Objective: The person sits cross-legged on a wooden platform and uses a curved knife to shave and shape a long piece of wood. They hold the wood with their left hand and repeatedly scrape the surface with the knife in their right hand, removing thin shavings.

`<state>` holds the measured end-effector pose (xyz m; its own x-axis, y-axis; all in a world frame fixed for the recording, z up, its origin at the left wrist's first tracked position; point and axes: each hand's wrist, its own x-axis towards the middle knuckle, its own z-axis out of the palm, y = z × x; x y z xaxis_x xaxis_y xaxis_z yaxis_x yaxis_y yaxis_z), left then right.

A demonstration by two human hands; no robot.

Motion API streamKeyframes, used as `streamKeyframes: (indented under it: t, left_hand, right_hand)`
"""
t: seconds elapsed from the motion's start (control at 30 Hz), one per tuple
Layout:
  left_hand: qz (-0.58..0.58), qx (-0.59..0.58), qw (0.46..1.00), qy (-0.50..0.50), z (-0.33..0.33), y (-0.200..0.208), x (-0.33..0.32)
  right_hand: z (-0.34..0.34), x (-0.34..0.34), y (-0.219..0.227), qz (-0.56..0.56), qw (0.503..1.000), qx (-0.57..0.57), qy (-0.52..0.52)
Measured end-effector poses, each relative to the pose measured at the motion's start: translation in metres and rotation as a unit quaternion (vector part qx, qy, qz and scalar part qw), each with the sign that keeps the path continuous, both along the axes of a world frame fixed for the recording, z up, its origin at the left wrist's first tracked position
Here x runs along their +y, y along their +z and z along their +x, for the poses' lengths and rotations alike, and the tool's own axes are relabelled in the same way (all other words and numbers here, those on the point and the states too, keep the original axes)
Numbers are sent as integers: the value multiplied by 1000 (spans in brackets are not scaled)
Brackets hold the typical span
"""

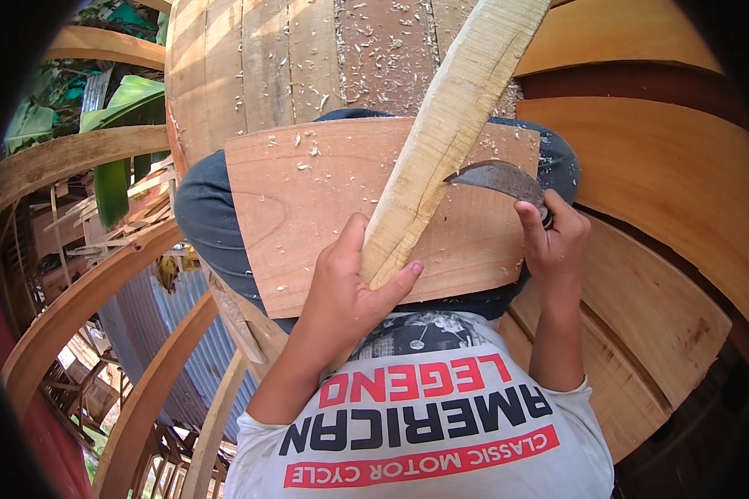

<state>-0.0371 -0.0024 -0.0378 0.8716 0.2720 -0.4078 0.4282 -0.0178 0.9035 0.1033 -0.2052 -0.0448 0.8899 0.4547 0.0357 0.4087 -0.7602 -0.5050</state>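
Observation:
My left hand point(349, 279) is closed around the near end of a long pale wooden piece point(449, 125), which slants up and away to the right. My right hand point(553, 233) grips a knife with a dark curved blade point(498, 177); its handle is mostly hidden in my fingers. The blade's tip points left and lies at or very near the right edge of the wooden piece. Both are over a flat wooden board point(308, 191) resting across my legs, with a few shavings scattered on it.
I sit on a plank floor point(266, 58) strewn with shavings. Curved wooden ribs point(83, 308) with gaps between them stand at the left, above corrugated metal sheeting point(150, 333). Broad wooden planks point(641, 166) rise along the right. A green leaf point(129, 108) hangs beyond the ribs.

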Motion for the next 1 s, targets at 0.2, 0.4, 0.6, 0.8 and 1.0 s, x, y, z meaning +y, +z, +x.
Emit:
streamKeyframes:
  t: [0.2, 0.4, 0.6, 0.8, 1.0]
  left_hand:
    - [-23, 12, 1000, 16, -2, 1, -2]
    - [-37, 23, 999, 21, -1, 2, -3]
    - [15, -19, 1000, 10, 2, -3, -7]
    - [21, -9, 1000, -1, 3, -1, -6]
    - [9, -2, 1000, -1, 3, -1, -6]
  right_hand:
    - [-14, 2, -10, 75, 996, 32, 26]
    - [-13, 3, -7, 68, 996, 22, 61]
    - [-22, 15, -5, 47, 996, 23, 79]
    - [-9, 15, -5, 17, 996, -42, 74]
    - [-7, 15, -7, 13, 996, -61, 61]
